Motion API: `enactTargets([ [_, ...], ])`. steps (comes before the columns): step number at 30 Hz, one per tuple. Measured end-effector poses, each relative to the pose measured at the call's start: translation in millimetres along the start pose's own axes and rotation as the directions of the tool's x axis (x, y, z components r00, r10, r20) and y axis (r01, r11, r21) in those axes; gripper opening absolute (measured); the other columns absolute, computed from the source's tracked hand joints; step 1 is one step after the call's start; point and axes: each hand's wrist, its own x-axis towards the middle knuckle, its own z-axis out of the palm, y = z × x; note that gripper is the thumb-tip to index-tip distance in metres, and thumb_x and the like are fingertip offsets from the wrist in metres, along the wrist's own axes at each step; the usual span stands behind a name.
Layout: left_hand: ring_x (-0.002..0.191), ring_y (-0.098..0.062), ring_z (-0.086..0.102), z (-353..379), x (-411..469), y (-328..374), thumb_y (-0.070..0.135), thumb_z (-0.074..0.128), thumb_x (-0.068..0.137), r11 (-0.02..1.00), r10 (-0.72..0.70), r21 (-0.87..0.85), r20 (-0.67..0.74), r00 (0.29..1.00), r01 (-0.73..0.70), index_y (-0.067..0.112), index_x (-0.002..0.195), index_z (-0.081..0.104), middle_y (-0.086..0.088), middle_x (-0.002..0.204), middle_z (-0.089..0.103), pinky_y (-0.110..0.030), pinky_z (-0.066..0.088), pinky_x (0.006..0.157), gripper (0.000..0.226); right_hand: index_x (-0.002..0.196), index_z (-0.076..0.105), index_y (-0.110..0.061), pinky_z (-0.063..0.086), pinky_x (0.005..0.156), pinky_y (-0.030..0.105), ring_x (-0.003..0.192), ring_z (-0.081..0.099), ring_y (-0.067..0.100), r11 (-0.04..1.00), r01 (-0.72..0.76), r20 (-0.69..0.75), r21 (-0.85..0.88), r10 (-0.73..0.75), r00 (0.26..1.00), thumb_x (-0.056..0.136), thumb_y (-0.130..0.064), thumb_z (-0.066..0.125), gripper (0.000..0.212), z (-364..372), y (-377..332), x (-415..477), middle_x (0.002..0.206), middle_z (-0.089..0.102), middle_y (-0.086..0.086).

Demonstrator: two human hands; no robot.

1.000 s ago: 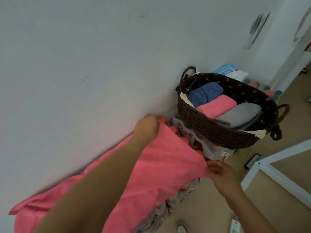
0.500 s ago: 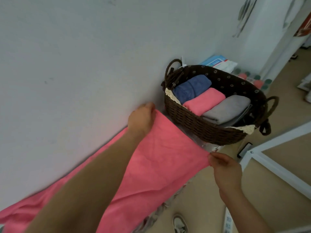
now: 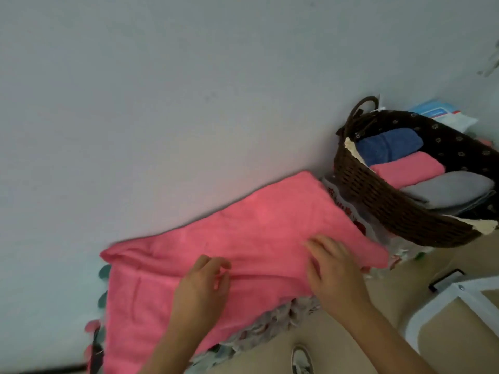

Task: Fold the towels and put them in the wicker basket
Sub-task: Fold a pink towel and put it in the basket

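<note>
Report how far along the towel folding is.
Done: a blue towel, a folded pink towel and a grey towel lie side by side in the wicker basket. In hand: a large pink towel lies spread out, with the left hand and right hand on it. Left: finish folding it and put it in the basket.

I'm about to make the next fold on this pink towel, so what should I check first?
1. Pink towel lying spread out: ok.
2. Towel smooth: not ok, creases near the left hand.
3. Right hand flat on towel: ok.
4. Left hand grip on towel: cannot tell.
5. Wicker basket upright beside the towel: ok.
6. Room beside its three folded towels: cannot tell, basket cut off by the frame.
</note>
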Motion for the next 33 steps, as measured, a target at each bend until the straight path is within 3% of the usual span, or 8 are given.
enactTargets([
  [7, 0.081, -0.030, 0.059, -48.0, -105.2, -97.3, 0.004, 0.074, 0.073, 0.899, -0.411, 0.042, -0.263, 0.873, 0.436, 0.014, 0.096, 0.069, -0.008, 0.093, 0.061, -0.040, 0.049, 0.069, 0.026, 0.112, 0.065, -0.021, 0.053, 0.080, 0.041, 0.100, 0.059, 0.021, 0.937, 0.348, 0.182, 0.028, -0.347, 0.920, 0.078, -0.030, 0.050, 0.038, 57.4, -112.9, -17.1, 0.114, 0.064, 0.000],
  [11, 0.079, -0.023, 0.050, -57.2, -135.7, -128.1, 0.027, 0.072, 0.081, 0.792, -0.608, -0.125, -0.244, 0.756, 0.597, 0.014, 0.096, 0.059, 0.001, 0.088, 0.049, -0.034, 0.037, 0.068, 0.023, 0.117, 0.058, -0.031, 0.053, 0.077, 0.037, 0.103, 0.060, 0.015, 0.869, 0.495, 0.315, 0.002, -0.471, 0.824, 0.078, -0.039, 0.046, 0.042, 88.7, -164.6, -44.6, 0.117, 0.062, -0.006],
  [18, 0.068, -0.005, 0.053, -65.2, -146.8, -140.7, 0.030, 0.075, 0.076, 0.734, -0.672, -0.315, -0.209, 0.710, 0.602, 0.022, 0.064, 0.058, 0.007, 0.076, 0.056, -0.014, 0.034, 0.058, 0.022, 0.107, 0.064, -0.027, 0.047, 0.070, 0.039, 0.092, 0.060, 0.018, 0.869, 0.492, 0.384, -0.053, -0.437, 0.813, 0.076, -0.035, 0.047, 0.036, 108.5, -211.8, -33.4, 0.108, 0.061, -0.007],
  [23, 0.051, -0.003, 0.045, -63.3, -168.0, -138.7, 0.022, 0.076, 0.073, 0.632, -0.727, -0.500, -0.118, 0.677, 0.592, 0.022, 0.057, 0.051, 0.012, 0.052, 0.053, -0.020, 0.035, 0.050, 0.030, 0.110, 0.067, -0.015, 0.052, 0.075, 0.044, 0.091, 0.061, 0.034, 0.834, 0.550, 0.349, 0.041, -0.528, 0.774, 0.076, -0.019, 0.051, 0.038, 127.7, -256.6, 33.7, 0.103, 0.066, 0.009],
  [26, 0.049, -0.003, 0.041, -56.7, -180.9, -139.7, 0.013, 0.077, 0.071, 0.573, -0.734, -0.620, -0.098, 0.672, 0.536, 0.023, 0.061, 0.057, 0.016, 0.051, 0.048, -0.020, 0.034, 0.051, 0.025, 0.123, 0.060, -0.012, 0.049, 0.088, 0.045, 0.102, 0.057, 0.036, 0.773, 0.627, 0.424, 0.097, -0.602, 0.676, 0.082, -0.009, 0.053, 0.041, 153.0, -287.7, 72.6, 0.119, 0.061, 0.012],
  [28, 0.050, -0.003, 0.039, -53.1, -184.6, -141.0, 0.010, 0.074, 0.072, 0.545, -0.747, -0.648, -0.086, 0.660, 0.532, 0.025, 0.064, 0.061, 0.016, 0.051, 0.045, -0.020, 0.033, 0.051, 0.022, 0.132, 0.052, -0.019, 0.046, 0.095, 0.044, 0.112, 0.053, 0.033, 0.703, 0.705, 0.570, 0.095, -0.619, 0.541, 0.087, -0.011, 0.055, 0.046, 173.3, -305.4, 89.7, 0.132, 0.053, 0.007],
  [31, 0.051, -0.002, 0.036, -49.0, -185.2, -141.0, 0.017, 0.065, 0.067, 0.476, -0.767, -0.719, -0.057, 0.639, 0.507, 0.025, 0.063, 0.057, 0.013, 0.052, 0.043, -0.020, 0.031, 0.051, 0.013, 0.115, 0.059, -0.025, 0.049, 0.086, 0.044, 0.106, 0.058, 0.032, 0.567, 0.820, 0.753, 0.074, -0.571, 0.327, 0.087, -0.024, 0.052, 0.029, 193.8, -324.6, 104.8, 0.114, 0.058, 0.006],
  [33, 0.053, -0.004, 0.037, -46.1, -183.9, -140.7, 0.018, 0.058, 0.060, 0.390, -0.807, -0.789, -0.045, 0.588, 0.475, 0.025, 0.064, 0.058, 0.011, 0.053, 0.043, -0.024, 0.032, 0.054, 0.008, 0.107, 0.062, -0.024, 0.049, 0.085, 0.042, 0.101, 0.059, 0.029, 0.580, 0.808, 0.792, 0.104, -0.540, 0.286, 0.088, -0.042, 0.051, 0.028, 195.8, -332.5, 109.6, 0.107, 0.060, 0.007],
])
